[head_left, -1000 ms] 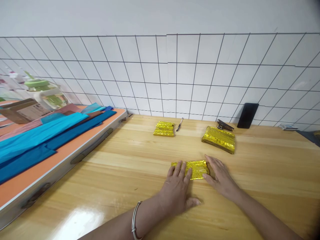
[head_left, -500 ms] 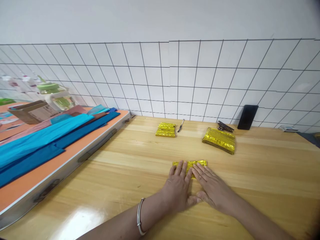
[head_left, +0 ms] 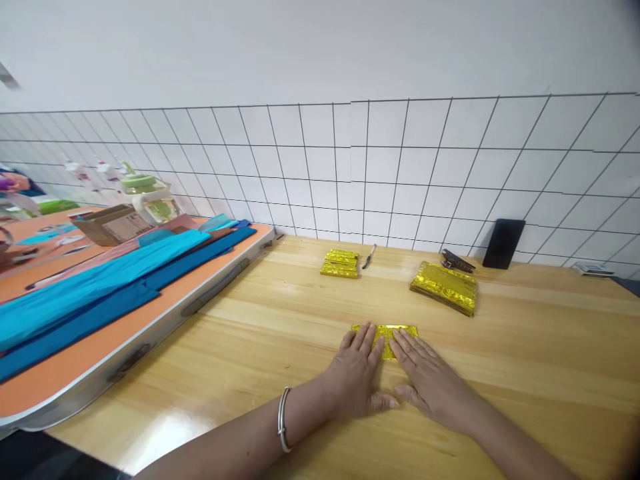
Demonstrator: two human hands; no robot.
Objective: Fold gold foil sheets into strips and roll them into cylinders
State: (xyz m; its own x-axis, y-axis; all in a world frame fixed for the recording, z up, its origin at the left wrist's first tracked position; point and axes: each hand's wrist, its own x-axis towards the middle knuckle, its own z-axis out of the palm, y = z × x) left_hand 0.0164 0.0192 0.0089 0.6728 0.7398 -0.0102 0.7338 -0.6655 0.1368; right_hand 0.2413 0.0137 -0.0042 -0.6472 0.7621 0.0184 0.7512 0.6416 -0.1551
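Observation:
A gold foil sheet (head_left: 387, 340) lies flat on the wooden table under both hands. My left hand (head_left: 356, 370) rests on its left part, palm down, fingers stretched out. On the right part lies my right hand (head_left: 425, 373), also flat with its fingers extended. The thumbs point at each other near the sheet's lower side, slightly apart. Much of the sheet is hidden by the fingers. Beyond the hands sit a small pile of folded gold pieces (head_left: 340, 264) and, to the right, a thicker gold stack (head_left: 444, 287).
A pen (head_left: 369, 257) lies by the small pile. Near the wall are a black clip (head_left: 457, 262) and an upright black phone (head_left: 504, 244). At left, an orange-topped surface (head_left: 185, 293) holds blue cloth (head_left: 150, 257), a cardboard box (head_left: 113, 225) and a green-lidded jug (head_left: 153, 197).
The view has shifted, so the surroundings appear farther right. Both hands stay flat on the gold sheet, their thumbs slightly farther apart.

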